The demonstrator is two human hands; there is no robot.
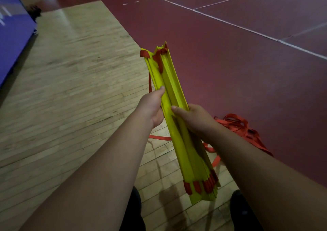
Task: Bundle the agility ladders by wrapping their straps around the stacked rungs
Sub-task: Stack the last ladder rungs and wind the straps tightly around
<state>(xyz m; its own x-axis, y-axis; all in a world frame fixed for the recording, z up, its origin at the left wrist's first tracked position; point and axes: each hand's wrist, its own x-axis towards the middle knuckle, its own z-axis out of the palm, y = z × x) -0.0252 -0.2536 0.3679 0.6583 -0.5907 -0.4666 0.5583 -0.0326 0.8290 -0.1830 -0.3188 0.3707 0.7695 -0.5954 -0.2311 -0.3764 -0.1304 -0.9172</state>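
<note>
Floor: pale wooden boards [70, 89] on the left meet a maroon court surface [247, 71] on the right, which is crossed by white lines [230, 23].
Background: a blue mat [12, 36] stands along the far left edge.
Rungs: a stack of flat yellow agility-ladder rungs [178, 142] is held in the air above the boards, its length pointing away from the person.
Left hand [152, 107]: grips the stack's left side about midway, thumb laid on the top face, fingers curled underneath.
Right hand [196, 119]: grips the right side just nearer the body, thumb across the top, fingers wrapped round the edge.
Far-end webbing [159, 57]: red strap is bunched over the rung tips, and one strand hangs down on the left.
Near-end webbing [200, 184]: short red strap sections cross each rung end.
Loose straps [238, 126]: a red tangle lies on the maroon floor beside the right forearm, with one run trailing onto the boards beneath the stack.
Legs [242, 211]: dark-clothed, at the bottom edge.
</note>
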